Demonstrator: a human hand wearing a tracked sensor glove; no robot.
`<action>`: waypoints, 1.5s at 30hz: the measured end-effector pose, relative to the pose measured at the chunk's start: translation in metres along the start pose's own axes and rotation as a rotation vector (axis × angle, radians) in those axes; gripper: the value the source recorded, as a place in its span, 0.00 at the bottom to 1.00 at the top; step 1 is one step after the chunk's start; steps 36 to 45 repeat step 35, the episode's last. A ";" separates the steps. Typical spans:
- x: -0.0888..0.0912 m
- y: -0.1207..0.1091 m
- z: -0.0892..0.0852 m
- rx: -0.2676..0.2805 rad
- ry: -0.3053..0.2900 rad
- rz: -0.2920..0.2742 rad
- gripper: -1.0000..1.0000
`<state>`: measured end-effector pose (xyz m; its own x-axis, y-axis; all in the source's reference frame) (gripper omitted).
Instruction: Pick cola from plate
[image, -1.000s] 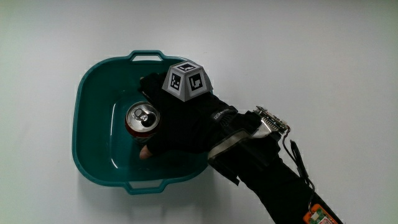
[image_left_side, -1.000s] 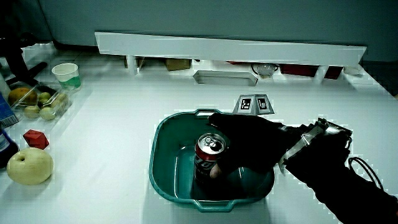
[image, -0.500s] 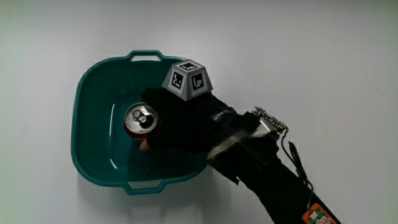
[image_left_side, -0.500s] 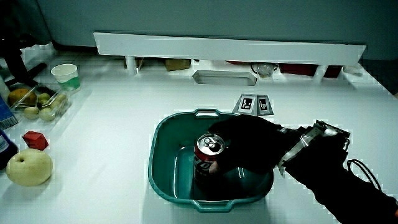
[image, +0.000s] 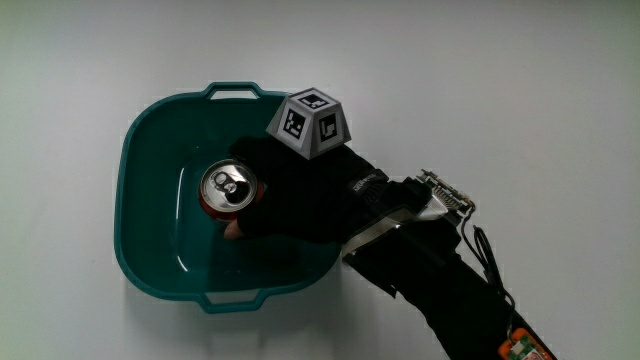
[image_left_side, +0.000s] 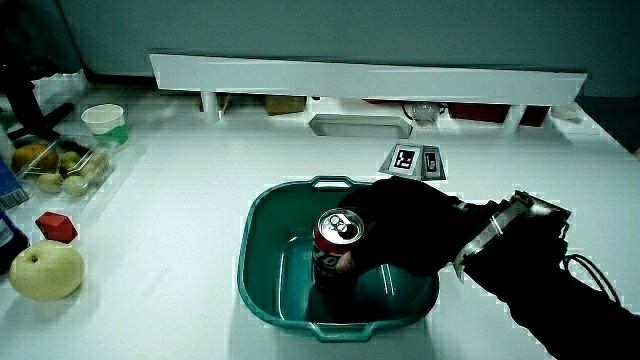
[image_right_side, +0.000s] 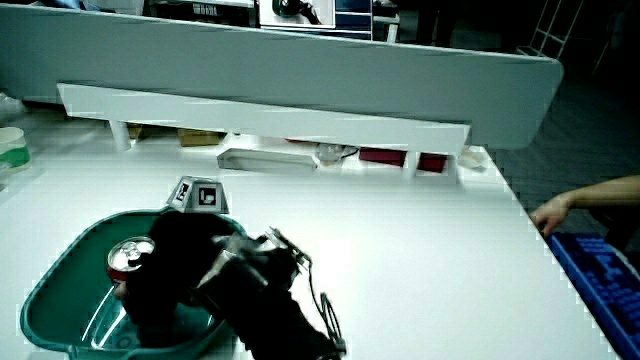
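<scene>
While the hand (image: 290, 200) is clamped on the can (image: 231, 190) inside the basin (image: 150, 130), a loose grip could let it slip.

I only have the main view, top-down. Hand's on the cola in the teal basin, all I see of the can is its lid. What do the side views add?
Observer: In a side view the cola can stands upright in the teal basin, red wall showing below the lid.
Operator: Fingers actually around it?
Observer: Yes, the hand wraps the can's wall; in both side views the glove covers the side toward the forearm.
Operator: Lifted yet?
Observer: Can't tell; the can's base sits low inside the basin and the contact is hidden.
Operator: Anything else on the table?
Observer: A pale round fruit and a small red block lie near the table's edge, apart from the basin.
</scene>
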<state>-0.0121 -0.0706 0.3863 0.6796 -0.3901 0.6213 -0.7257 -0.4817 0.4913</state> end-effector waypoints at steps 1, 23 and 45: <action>0.002 -0.001 0.001 -0.010 0.006 -0.004 1.00; 0.037 -0.062 0.048 0.122 0.148 0.058 1.00; 0.069 -0.112 0.062 0.192 0.249 -0.097 1.00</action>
